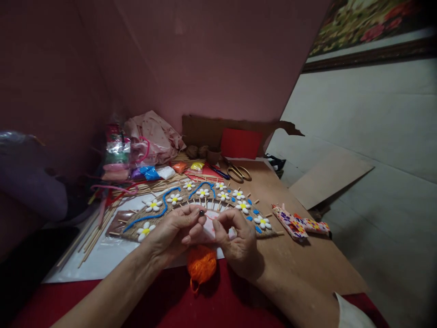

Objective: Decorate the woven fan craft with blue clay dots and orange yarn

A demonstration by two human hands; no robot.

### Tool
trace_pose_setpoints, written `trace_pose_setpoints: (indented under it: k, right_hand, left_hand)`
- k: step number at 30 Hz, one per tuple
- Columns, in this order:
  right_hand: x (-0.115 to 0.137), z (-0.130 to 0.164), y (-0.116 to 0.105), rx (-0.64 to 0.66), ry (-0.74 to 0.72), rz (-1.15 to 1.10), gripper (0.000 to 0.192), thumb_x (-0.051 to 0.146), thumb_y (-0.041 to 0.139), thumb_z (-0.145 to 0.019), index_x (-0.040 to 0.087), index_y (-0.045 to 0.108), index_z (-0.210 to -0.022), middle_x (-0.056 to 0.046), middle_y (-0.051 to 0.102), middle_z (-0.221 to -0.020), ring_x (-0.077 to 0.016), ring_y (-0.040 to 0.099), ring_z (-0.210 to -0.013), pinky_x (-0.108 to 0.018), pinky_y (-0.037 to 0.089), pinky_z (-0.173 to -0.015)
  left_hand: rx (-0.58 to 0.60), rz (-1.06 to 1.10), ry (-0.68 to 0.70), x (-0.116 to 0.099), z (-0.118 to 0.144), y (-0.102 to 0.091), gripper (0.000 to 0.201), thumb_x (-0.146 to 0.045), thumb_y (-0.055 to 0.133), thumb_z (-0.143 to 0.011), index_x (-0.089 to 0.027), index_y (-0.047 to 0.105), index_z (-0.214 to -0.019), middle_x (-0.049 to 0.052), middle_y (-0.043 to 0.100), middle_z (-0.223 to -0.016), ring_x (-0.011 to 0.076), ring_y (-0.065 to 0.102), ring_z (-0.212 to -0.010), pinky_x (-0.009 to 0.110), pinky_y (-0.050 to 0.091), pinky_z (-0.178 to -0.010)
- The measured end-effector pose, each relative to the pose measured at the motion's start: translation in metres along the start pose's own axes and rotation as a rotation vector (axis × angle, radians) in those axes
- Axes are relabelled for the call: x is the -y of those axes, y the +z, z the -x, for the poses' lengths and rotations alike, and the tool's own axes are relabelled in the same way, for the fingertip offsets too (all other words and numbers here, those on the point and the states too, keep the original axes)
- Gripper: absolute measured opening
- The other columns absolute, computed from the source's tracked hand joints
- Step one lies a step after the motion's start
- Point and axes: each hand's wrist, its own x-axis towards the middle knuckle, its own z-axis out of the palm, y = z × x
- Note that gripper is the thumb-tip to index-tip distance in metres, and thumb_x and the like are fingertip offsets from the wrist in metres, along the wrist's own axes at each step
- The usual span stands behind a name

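My left hand [182, 225] is closed in a pinch on a small, shiny black bead [201, 212] at its fingertips. Just to the right, my right hand [237, 239] has its thumb and forefinger pressed together; a thin reddish strand seems to run from them, too fine to make out. A pale pink spotted cloth [209, 231] lies between and behind the hands. Below them rests a ball of orange yarn [201, 264]. Behind is a twine-wrapped arch [164, 216] with sticks poking out, white clay daisies, blue wavy strips and small blue leaves, partly hidden by my hands.
At the back are gold-handled scissors [239, 172], coloured clay packets [149, 173], a red card [241, 143] and a pink cloth bundle [153, 136]. Loose wooden sticks [92, 237] lie left. A flower-patterned piece [290, 222] lies on the brown board [300, 269] at right.
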Motion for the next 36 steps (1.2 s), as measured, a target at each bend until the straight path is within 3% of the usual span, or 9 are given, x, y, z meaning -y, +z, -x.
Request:
trace_pose_setpoints:
  k: [36]
  right_hand:
    - [-0.0023,0.0023,-0.0004,0.032,0.016,0.007,0.008,0.016,0.053,-0.081,0.021,0.050,-0.075,0.005,0.054,-0.060,-0.0090,0.050,-0.050,-0.022,0.042,-0.049]
  left_hand:
    - [-0.014,-0.049,0.023,0.0009,0.0007,0.0028,0.011,-0.020,0.059,-0.082,-0.013,0.054,-0.074,-0.005,0.041,-0.045,0.0036,0.026,-0.038,0.018,0.023,-0.043]
